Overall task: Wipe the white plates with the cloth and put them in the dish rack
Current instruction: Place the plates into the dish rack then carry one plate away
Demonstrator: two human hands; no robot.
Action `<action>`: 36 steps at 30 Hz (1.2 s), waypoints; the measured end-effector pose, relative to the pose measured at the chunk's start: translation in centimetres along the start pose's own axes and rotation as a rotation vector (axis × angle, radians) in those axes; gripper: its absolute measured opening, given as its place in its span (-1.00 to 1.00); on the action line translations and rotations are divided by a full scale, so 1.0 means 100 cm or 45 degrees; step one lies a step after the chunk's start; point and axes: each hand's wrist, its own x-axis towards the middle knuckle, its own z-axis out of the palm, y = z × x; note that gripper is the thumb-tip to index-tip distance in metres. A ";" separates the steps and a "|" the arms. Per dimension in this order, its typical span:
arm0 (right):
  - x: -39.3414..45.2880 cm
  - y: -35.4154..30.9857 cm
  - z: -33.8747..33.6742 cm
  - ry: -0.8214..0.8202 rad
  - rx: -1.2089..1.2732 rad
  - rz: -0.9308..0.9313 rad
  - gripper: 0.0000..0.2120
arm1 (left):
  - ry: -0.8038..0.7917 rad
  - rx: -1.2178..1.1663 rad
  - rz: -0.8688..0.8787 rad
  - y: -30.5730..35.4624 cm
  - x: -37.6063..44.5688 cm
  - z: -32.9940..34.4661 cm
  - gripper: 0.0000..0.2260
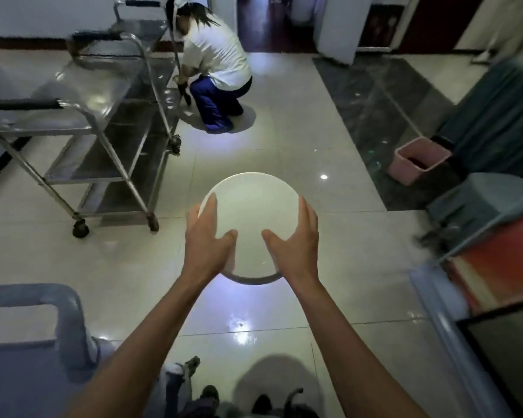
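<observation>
A round white plate (249,206) hangs in the air over the tiled floor, held flat in front of me. My left hand (207,236) grips its left rim, thumb lying on the top face and fingers along the edge. My right hand (296,239) grips the right rim the same way. A second rim shows just under the near edge, so there may be another plate (251,279) beneath. No cloth and no dish rack are visible.
A steel trolley (82,122) with shelves stands at the left. Beyond it a person (215,64) crouches on the floor. A pink bin (417,159) and a dark green covered table (495,116) sit at the right. A grey-blue chair (43,342) is near left.
</observation>
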 end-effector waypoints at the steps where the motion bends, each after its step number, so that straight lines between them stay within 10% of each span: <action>1: 0.006 0.006 -0.008 0.043 -0.012 0.018 -0.11 | -0.038 -0.010 0.025 0.005 0.007 0.013 -0.30; 18: 0.103 0.067 -0.088 0.734 -0.141 0.388 -0.11 | -0.716 -0.177 0.419 0.087 0.125 0.193 -0.28; 36: 0.069 0.156 -0.246 1.459 -0.007 0.710 -0.16 | -1.376 -0.124 0.816 0.217 0.040 0.398 -0.26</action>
